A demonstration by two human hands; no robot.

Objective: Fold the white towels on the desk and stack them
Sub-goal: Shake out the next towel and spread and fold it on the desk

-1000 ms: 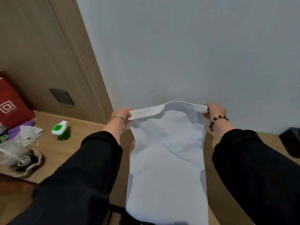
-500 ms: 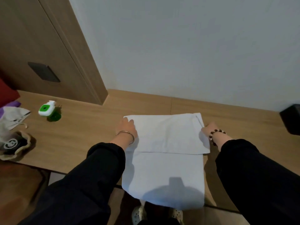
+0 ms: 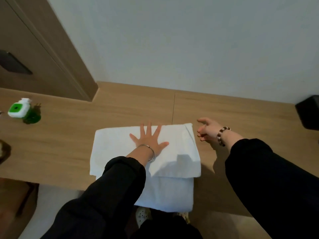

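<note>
White towel [image 3: 112,149], one item: folded over on itself, upper layer lying on the wooden surface [image 3: 60,144], lower layer hanging past the near edge. Left hand [image 3: 149,140]: palm down on the upper layer, fingers [image 3: 149,126] spread wide and straight, tips just short of the towel's far edge; metal bangle [image 3: 148,152] at the wrist. Right hand [image 3: 208,131]: just right of the towel and apart from it, fingers loosely bent, holding nothing (contact with the surface cannot be told); bead bracelet [image 3: 221,135] at the wrist. Green bottle [image 3: 22,111], white cap: well left of the left fingers. Black object [image 3: 309,112]: well right of the right fingers, cut by the frame.
</note>
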